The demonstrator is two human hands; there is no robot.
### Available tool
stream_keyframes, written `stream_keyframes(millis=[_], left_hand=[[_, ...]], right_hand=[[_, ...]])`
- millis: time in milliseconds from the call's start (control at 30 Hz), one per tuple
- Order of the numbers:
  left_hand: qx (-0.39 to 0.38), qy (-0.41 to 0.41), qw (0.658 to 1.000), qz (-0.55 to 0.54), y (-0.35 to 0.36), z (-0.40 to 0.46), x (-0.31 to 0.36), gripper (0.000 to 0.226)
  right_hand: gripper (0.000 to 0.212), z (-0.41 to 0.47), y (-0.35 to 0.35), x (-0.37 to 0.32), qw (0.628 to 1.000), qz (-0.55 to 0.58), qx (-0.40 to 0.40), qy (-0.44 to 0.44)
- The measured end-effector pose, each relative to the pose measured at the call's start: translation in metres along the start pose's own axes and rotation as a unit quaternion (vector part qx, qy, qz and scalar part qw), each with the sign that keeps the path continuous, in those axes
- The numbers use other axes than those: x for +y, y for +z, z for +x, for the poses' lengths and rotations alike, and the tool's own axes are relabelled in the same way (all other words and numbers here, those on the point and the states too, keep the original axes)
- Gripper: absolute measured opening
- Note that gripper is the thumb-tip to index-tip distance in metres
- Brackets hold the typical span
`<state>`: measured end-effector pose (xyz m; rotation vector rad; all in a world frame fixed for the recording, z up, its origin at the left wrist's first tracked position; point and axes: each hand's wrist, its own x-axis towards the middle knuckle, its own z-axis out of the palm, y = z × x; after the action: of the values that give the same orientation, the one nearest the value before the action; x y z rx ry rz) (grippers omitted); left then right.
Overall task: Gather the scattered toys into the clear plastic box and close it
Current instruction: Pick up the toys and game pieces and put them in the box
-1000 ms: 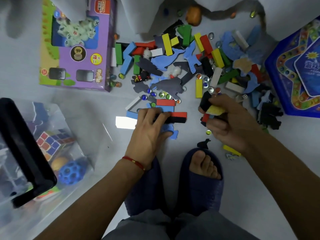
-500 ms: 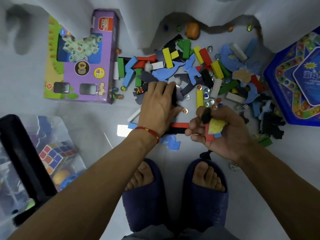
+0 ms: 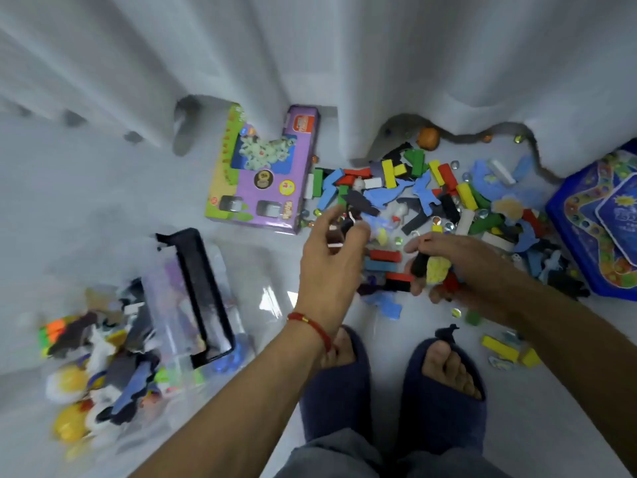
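A heap of scattered toys [image 3: 444, 198] lies on the pale floor: coloured wooden blocks, blue and black foam animal shapes, glass marbles. My left hand [image 3: 332, 257] hovers at the heap's left edge and pinches a small dark figure with white and red bits [image 3: 339, 232]. My right hand [image 3: 448, 267] grips a bundle of pieces, black, yellow and red, just above the floor. The clear plastic box [image 3: 155, 339] stands open at the lower left, blurred, holding several toys; its black handle frame [image 3: 203, 291] sticks up.
A purple toy carton [image 3: 265, 174] lies left of the heap. A blue board game box [image 3: 599, 219] sits at the right edge. White curtains [image 3: 344, 63] hang behind. My two feet in dark blue slippers [image 3: 393, 388] stand below the hands, with a few blocks [image 3: 499, 348] beside them.
The camera tilted up and right, bringing curtain and more of the box into view. My left hand lifted off the heap with a small figure. My right hand still holds its bundle.
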<state>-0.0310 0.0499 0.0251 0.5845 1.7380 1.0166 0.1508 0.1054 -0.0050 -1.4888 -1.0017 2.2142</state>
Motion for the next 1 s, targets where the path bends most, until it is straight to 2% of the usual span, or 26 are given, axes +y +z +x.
stream_keyframes(millis=[67,167,300,400,467,567,600,667,800,867,933,1000], left_hand=[[0.033,-0.038,0.992,-0.112,-0.035,-0.024,0.021,0.028],[0.084,-0.042,0.970,-0.224,-0.100,-0.058,0.044,0.018],[0.176,-0.015,0.948,-0.264,-0.203,-0.097,0.044,0.027],[0.209,-0.031,0.926,-0.312,-0.270,-0.121,0.037,0.040],[0.196,-0.044,0.918,-0.341,-0.306,-0.132,0.032,0.034],[0.144,-0.046,0.917,-0.368,-0.339,-0.151,0.030,0.036],[0.131,-0.036,0.925,-0.355,-0.342,-0.154,0.030,0.034],[0.128,-0.016,0.950,-0.284,-0.339,-0.161,0.032,0.037],[0.080,0.032,0.981,-0.173,-0.296,-0.164,0.046,0.036],[0.045,0.048,0.988,-0.141,-0.260,-0.159,0.052,0.033],[-0.001,0.053,0.991,-0.124,-0.217,-0.149,0.060,0.031],[-0.047,0.039,0.994,-0.089,-0.176,-0.134,0.061,0.029]], right_hand=[[0.021,-0.016,0.032,-0.029,0.998,-0.055,-0.014,0.026],[0.022,-0.047,0.098,-0.085,0.996,-0.044,-0.057,0.060],[0.021,-0.088,0.204,-0.143,0.981,-0.117,-0.143,0.059],[0.012,-0.100,0.278,-0.158,0.971,-0.146,-0.175,0.067],[0.024,-0.101,0.318,-0.158,0.969,-0.145,-0.193,0.058],[0.066,-0.098,0.351,-0.151,0.958,-0.190,-0.207,0.056],[0.077,-0.097,0.353,-0.149,0.953,-0.215,-0.203,0.061],[0.084,-0.097,0.344,-0.146,0.938,-0.277,-0.194,0.070],[0.047,-0.108,0.277,-0.151,0.891,-0.432,-0.136,0.028],[0.044,-0.116,0.231,-0.158,0.871,-0.481,-0.094,0.020],[0.040,-0.119,0.179,-0.161,0.868,-0.493,-0.050,0.026],[0.037,-0.114,0.128,-0.154,0.881,-0.471,-0.015,0.036]])
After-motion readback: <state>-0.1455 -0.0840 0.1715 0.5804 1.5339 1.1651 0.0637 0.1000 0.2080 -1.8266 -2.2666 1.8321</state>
